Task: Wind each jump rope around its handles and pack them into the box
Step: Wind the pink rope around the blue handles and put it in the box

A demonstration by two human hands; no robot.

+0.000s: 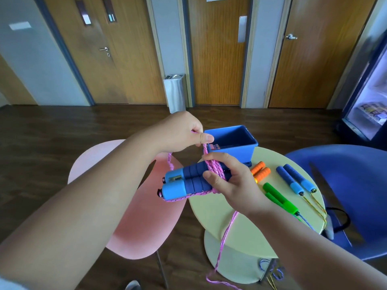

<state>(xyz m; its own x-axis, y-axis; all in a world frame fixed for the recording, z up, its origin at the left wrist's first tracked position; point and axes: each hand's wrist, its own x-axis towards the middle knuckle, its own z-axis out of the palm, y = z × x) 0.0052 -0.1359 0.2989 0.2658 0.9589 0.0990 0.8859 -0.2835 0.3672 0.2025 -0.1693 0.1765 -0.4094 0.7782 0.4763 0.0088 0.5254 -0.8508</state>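
Observation:
My right hand (232, 183) grips a pair of blue jump-rope handles (184, 182) held side by side, with several turns of pink rope (213, 170) wound around them. My left hand (184, 132) pinches the pink rope just above the handles. The loose rope tail (225, 235) hangs down to the floor. The blue box (249, 151) stands open at the far edge of the round yellow table (234, 222). On the table lie orange handles (260, 171), green handles (278, 197) and another blue pair (295, 178) with yellow rope.
A pink chair (144, 222) stands left of the table and a blue chair (354, 185) to the right. Rope ends lie on the dark wood floor by the table base (240, 266). A metal bin (174, 92) and wooden doors are behind.

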